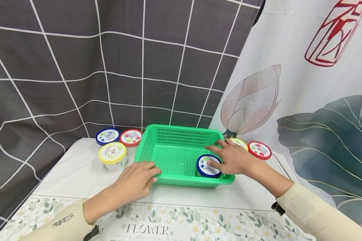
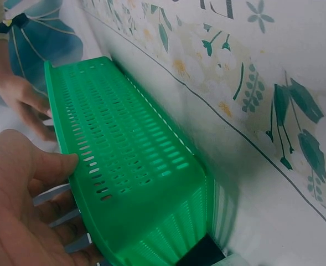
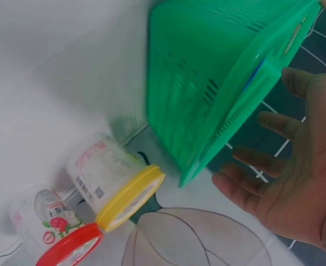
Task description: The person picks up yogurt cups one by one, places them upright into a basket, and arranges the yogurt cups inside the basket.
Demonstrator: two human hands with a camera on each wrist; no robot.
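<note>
apparently we're setting the blue tub [image 1: 204, 167] in the near right corner of the basket [image 1: 170, 159], our left hand [image 1: 138, 179] pinching its rim [image 1: 181, 178], our right hand [image 1: 233, 158] spread over the tub and probably needing to lift clear next.

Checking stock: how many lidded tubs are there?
6. Left of the green basket: blue-lidded tub, red-lidded tub, yellow-lidded tub. Inside it: second blue-lidded tub. Right: second yellow-lidded tub, second red-lidded tub. Others may be hidden.
</note>
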